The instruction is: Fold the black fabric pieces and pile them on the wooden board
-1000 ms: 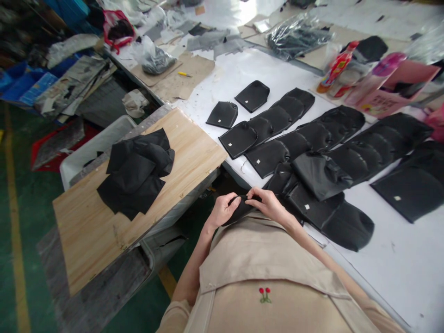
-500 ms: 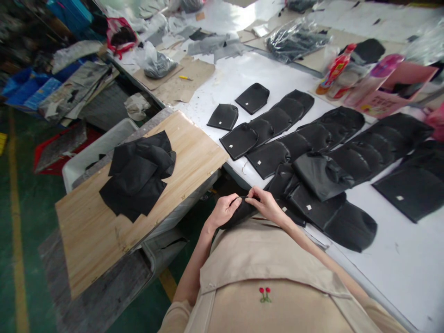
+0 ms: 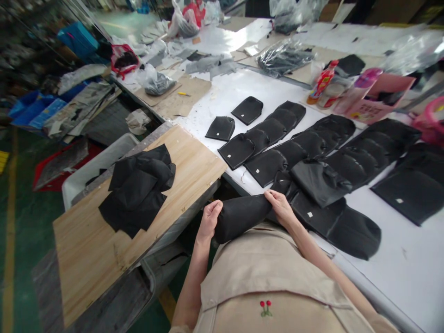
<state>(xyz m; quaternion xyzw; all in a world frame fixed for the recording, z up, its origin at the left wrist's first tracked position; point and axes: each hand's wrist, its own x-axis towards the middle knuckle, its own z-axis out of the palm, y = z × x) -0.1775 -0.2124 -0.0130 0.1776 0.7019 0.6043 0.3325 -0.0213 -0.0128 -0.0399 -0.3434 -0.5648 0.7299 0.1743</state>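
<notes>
Between my two hands a piece of black leather-like material (image 3: 244, 216) is stretched out, close in front of my apron. My left hand (image 3: 210, 217) pinches its left end, and my right hand (image 3: 278, 203) pinches its upper right corner. Just beyond my right hand lie black sewn pieces (image 3: 317, 182), partly overlapping on the white table (image 3: 391, 249). Several rows of similar overlapping black pieces (image 3: 274, 127) with small white stickers reach toward the back. On the wooden board (image 3: 194, 157) to the left rests a loose pile of black pieces (image 3: 138, 185).
A red-labelled bottle (image 3: 322, 83), a jar (image 3: 331, 92) and a pink box (image 3: 388, 99) stand at the back right. Behind are plastic bags (image 3: 286, 58) and a yellow cutter (image 3: 183, 94) on cardboard. A pale bin (image 3: 100, 162) sits under the board's left side.
My hands have moved apart from close together, left hand leftward and right hand rightward. The black piece between them is now spread out. The camera view has tilted up slightly.
</notes>
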